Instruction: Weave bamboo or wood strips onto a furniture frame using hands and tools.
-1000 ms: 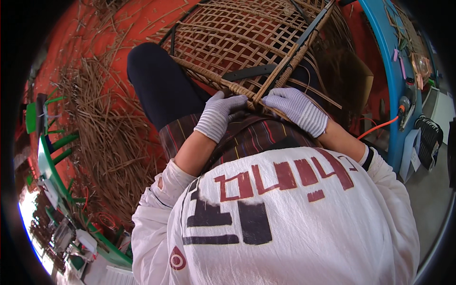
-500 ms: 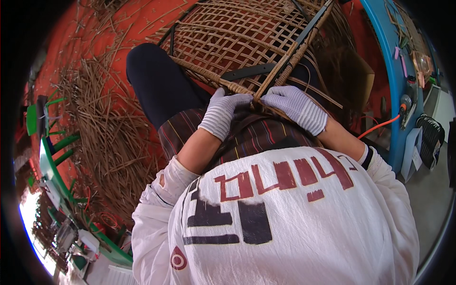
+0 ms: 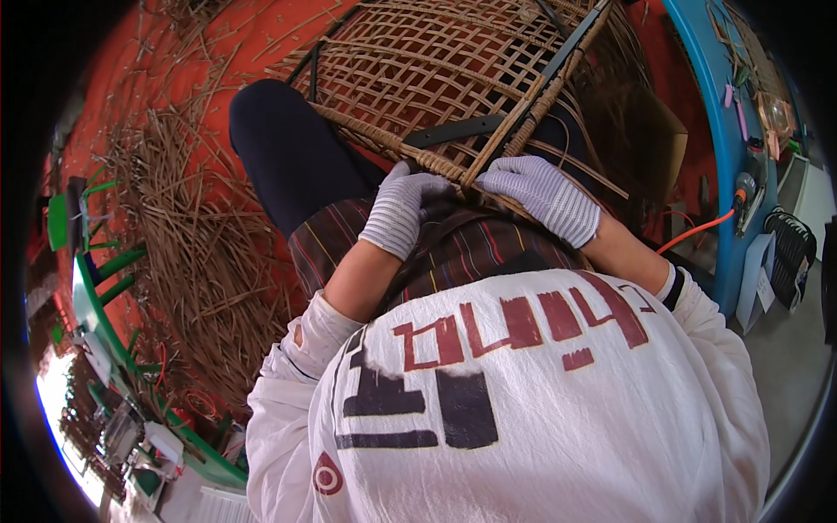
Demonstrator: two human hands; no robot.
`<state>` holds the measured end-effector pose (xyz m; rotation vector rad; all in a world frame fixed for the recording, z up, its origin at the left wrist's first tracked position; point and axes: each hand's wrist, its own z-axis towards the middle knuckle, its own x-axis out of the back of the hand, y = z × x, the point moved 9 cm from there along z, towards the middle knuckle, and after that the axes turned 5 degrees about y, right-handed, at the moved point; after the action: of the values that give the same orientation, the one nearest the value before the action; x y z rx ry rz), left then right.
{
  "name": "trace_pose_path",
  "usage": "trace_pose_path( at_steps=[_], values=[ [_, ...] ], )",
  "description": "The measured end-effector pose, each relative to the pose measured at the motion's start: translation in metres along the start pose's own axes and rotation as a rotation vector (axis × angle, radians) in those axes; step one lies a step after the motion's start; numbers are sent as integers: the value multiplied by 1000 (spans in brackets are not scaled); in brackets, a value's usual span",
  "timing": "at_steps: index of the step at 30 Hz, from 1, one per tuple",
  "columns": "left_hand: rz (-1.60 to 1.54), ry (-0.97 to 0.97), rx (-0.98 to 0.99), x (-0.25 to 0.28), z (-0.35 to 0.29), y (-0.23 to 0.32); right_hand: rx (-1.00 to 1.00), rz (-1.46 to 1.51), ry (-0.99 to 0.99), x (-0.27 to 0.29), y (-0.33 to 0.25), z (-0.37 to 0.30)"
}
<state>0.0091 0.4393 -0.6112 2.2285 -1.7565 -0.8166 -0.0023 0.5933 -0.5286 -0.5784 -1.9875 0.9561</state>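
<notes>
A woven rattan panel point(image 3: 436, 65) with an open lattice and a wrapped rim leans over my lap, one corner toward me. At that corner my left hand point(image 3: 403, 205), in a striped grey-white glove, grips the rim from the left with curled fingers. My right hand point(image 3: 545, 193), gloved alike, pinches the corner from the right, close to the crossing of the rim and a cane strip. A dark flat bar point(image 3: 458, 131) spans the corner just above my hands. Loose strand ends stick out past my right hand. My fingertips are partly hidden under the rim.
Heaps of brown cane strips point(image 3: 174, 235) cover the red floor point(image 3: 209, 52) on the left. A green-edged table point(image 3: 205, 458) stands at lower left. On the right are a blue table edge point(image 3: 697, 78), an orange cord point(image 3: 697, 231) and a cardboard box point(image 3: 676, 144).
My left hand has shifted slightly left and down along the rim, its fingers more curled and farther from the right hand. The right hand and the panel have hardly moved.
</notes>
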Motion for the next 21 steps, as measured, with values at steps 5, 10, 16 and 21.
trace_pose_path(
  at_steps=[5, 10, 16, 21],
  values=[
    [23, 8, 2, 1, 0, -1, -90, 43, -43, -2, 3, 1],
    [8, -9, -17, 2, 1, 1, -213, 125, -41, -1, 4, 0],
    [108, 110, -217, 19, 5, 9, -277, 236, -84, -2, 9, -5],
    [257, 56, -293, 24, 16, 9, -204, 163, 226, 32, 19, -9]
  ],
)
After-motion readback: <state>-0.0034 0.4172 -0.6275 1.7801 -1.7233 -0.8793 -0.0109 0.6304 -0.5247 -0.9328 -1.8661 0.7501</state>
